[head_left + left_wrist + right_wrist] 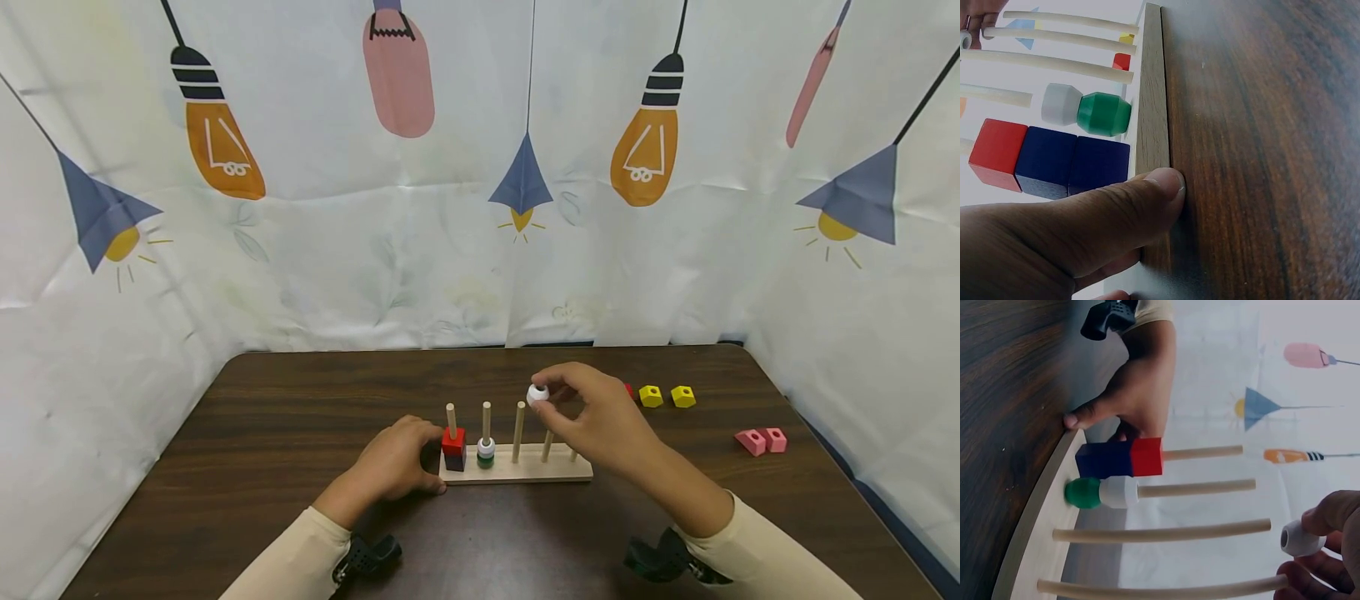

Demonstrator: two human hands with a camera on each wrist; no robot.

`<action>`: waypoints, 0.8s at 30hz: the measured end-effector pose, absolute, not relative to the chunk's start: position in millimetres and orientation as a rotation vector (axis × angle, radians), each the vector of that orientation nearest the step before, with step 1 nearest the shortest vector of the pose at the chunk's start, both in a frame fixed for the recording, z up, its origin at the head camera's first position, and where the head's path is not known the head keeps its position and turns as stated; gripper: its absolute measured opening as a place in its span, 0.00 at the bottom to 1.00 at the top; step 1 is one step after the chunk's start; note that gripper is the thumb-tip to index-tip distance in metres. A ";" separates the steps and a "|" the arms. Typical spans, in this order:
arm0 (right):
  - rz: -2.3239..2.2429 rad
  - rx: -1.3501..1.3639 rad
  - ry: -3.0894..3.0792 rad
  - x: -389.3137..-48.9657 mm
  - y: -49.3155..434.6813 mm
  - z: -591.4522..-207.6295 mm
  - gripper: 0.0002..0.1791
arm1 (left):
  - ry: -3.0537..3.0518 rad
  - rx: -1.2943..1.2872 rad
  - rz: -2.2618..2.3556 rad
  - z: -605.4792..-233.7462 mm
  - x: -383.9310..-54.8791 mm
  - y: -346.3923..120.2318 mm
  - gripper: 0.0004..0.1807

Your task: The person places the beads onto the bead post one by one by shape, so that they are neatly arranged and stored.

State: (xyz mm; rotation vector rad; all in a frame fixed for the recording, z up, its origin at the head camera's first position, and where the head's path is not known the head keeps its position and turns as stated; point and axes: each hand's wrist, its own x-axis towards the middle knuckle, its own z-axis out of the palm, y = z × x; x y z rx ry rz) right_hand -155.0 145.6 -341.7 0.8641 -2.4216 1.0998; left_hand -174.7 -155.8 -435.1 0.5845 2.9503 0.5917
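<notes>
My left hand [397,462] grips the left end of a wooden peg board [517,473], thumb on its front edge. On the leftmost peg sit two dark blue cubes [1072,161] with a red cube [453,439] on top. The second peg carries a green bead [1104,114] under a white bead [486,447]. My right hand [600,417] pinches another white bead [1302,539] between thumb and fingers, its hole showing. That bead is close to the top of the bare third peg [519,433]. The right hand partly hides the pegs at the right end.
Two yellow blocks [651,397] lie on the brown table [300,400] behind the right hand, beside a red piece [628,389] mostly hidden by it. Two pink blocks [751,442] lie farther right. A printed white cloth [450,275] hangs behind the table.
</notes>
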 end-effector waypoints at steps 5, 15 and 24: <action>1.122 0.869 -2.456 -155.2 139.8 -341.1 0.17 | 2.949 0.590 0.598 -435.5 -174.8 -156.1 0.38; 1.124 0.913 -2.431 -156.9 127.5 -341.8 0.17 | 2.947 0.582 0.592 -436.5 -175.2 -156.3 0.39; 1.108 0.941 -2.424 -158.0 115.2 -342.8 0.16 | 2.956 0.593 0.601 -436.7 -175.4 -156.6 0.39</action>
